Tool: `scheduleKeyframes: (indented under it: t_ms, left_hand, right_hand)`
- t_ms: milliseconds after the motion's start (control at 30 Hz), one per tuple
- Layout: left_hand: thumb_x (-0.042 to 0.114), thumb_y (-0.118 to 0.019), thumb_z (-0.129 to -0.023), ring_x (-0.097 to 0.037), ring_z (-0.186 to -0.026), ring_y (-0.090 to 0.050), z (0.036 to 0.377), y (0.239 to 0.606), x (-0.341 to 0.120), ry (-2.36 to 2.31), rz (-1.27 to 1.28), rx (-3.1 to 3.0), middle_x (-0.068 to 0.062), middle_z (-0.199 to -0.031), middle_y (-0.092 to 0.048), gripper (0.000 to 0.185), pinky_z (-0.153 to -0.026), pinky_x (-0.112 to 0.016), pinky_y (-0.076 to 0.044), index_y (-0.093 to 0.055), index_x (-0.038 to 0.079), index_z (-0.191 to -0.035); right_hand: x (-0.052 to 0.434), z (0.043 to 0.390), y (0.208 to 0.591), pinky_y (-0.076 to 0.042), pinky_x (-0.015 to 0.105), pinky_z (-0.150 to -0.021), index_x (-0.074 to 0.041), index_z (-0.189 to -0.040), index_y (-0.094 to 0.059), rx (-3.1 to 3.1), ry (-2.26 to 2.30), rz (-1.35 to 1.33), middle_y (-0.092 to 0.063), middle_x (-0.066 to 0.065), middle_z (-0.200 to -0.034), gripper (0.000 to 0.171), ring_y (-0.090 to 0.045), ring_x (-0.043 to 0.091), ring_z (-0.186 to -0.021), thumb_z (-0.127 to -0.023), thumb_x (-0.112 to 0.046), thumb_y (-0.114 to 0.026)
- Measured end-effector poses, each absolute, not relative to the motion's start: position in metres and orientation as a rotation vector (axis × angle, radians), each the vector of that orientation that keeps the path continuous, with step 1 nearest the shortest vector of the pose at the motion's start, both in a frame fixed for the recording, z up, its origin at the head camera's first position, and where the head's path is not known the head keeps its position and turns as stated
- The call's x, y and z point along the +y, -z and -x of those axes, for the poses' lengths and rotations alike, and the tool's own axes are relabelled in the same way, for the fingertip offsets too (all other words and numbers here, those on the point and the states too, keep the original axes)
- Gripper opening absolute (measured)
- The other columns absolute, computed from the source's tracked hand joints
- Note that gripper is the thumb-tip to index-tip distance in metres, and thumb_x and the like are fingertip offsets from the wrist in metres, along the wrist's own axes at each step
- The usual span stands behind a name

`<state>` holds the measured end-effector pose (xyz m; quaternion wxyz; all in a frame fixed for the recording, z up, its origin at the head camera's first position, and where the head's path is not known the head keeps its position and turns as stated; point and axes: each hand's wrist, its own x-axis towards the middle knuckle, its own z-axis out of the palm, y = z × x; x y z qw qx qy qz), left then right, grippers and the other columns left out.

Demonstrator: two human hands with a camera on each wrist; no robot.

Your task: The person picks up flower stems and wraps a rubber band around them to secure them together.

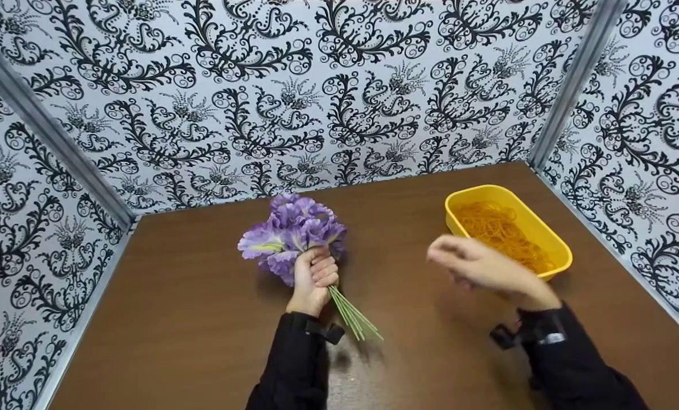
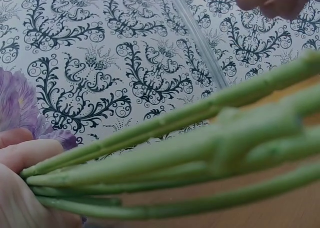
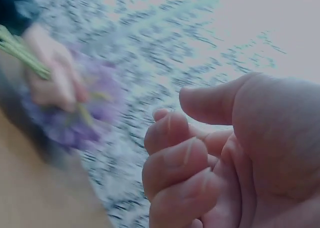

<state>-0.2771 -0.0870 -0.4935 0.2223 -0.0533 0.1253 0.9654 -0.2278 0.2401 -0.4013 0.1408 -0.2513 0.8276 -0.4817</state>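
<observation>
Nearest me, the left hand [image 1: 313,280] is clenched round the green stems [image 1: 353,316] of a purple flower bunch [image 1: 291,234] held over the table [image 1: 174,296]; the right hand [image 1: 478,267], fingers loosely curled and seemingly empty, hovers beside the yellow tray [image 1: 555,239] of rubber bands [image 1: 501,233] – banding the stems looks next, needing one band picked out

Even bright light overhead; soft shadows; right hand [image 1: 476,265] motion-blurred; wrist views dim, defocused

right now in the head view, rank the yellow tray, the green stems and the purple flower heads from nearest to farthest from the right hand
1. yellow tray of rubber bands, just right of the right hand.
2. green stems, to its left, below the left hand.
3. purple flower heads, farther left.
</observation>
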Motion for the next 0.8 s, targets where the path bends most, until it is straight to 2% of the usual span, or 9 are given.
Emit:
scheduleKeyframes:
  t_ms: [100,300,433,567,633,733,800]
  left_hand:
    - [0.012,-0.031,-0.097,0.000,-0.040,-0.014,0.277,0.494,-0.088,-2.657,0.113,0.335,0.011,-0.045,-0.027,0.039,-0.034,-0.012,-0.012,-0.029,0.019,-0.059]
    - [0.011,-0.032,-0.096,0.000,-0.042,-0.013,0.276,0.493,-0.087,-2.641,0.042,0.311,0.010,-0.046,-0.027,0.036,-0.035,-0.013,-0.013,-0.026,0.019,-0.062]
    - [0.011,-0.033,-0.096,0.000,-0.043,-0.012,0.276,0.494,-0.087,-2.637,0.041,0.292,0.010,-0.046,-0.027,0.036,-0.035,-0.012,-0.012,-0.027,0.018,-0.061]
    - [0.011,-0.033,-0.096,0.000,-0.041,-0.013,0.277,0.493,-0.086,-2.643,0.057,0.298,0.010,-0.045,-0.027,0.037,-0.035,-0.012,-0.013,-0.027,0.018,-0.060]
    - [0.011,-0.032,-0.097,-0.001,-0.039,-0.015,0.277,0.493,-0.087,-2.647,0.067,0.305,0.009,-0.043,-0.028,0.038,-0.033,-0.013,-0.014,-0.028,0.018,-0.060]
    - [0.011,-0.032,-0.097,-0.001,-0.037,-0.017,0.277,0.492,-0.087,-2.647,0.077,0.305,0.008,-0.042,-0.030,0.038,-0.033,-0.013,-0.014,-0.028,0.018,-0.060]
    - [0.012,-0.031,-0.097,-0.001,-0.038,-0.015,0.277,0.491,-0.087,-2.643,0.066,0.295,0.009,-0.043,-0.030,0.038,-0.034,-0.013,-0.013,-0.027,0.019,-0.061]
  right_hand:
    - [0.260,0.233,0.396,-0.046,0.028,-0.044,-0.011,-0.112,-0.061,2.581,1.366,0.653,-0.052,0.005,-0.069,0.025,-0.049,0.014,-0.051,-0.106,-0.034,-0.053]
    - [0.302,0.251,0.407,-0.049,0.027,-0.054,-0.005,-0.114,-0.063,2.943,1.072,0.486,-0.063,0.007,-0.078,0.034,-0.056,0.015,-0.061,-0.105,-0.036,-0.054]
    - [0.326,0.263,0.421,-0.048,0.030,-0.050,-0.002,-0.119,-0.061,2.968,1.036,0.371,-0.061,0.009,-0.077,0.038,-0.055,0.018,-0.060,-0.106,-0.036,-0.053]
    - [0.337,0.274,0.441,-0.045,0.032,-0.052,0.000,-0.125,-0.059,3.032,0.928,0.289,-0.057,0.007,-0.074,0.035,-0.053,0.020,-0.061,-0.104,-0.028,-0.057]
    - [0.338,0.278,0.451,-0.048,0.038,-0.056,0.002,-0.130,-0.057,3.054,0.850,0.275,-0.061,0.012,-0.077,0.037,-0.058,0.025,-0.065,-0.103,-0.023,-0.059]
    - [0.338,0.281,0.462,-0.053,0.056,-0.076,0.002,-0.138,-0.052,3.077,0.730,0.261,-0.067,0.028,-0.103,0.044,-0.065,0.045,-0.087,-0.101,-0.019,-0.059]
    - [0.337,0.283,0.467,-0.047,0.067,-0.088,0.001,-0.143,-0.048,3.086,0.665,0.236,-0.060,0.035,-0.124,0.047,-0.059,0.057,-0.106,-0.101,-0.019,-0.057]
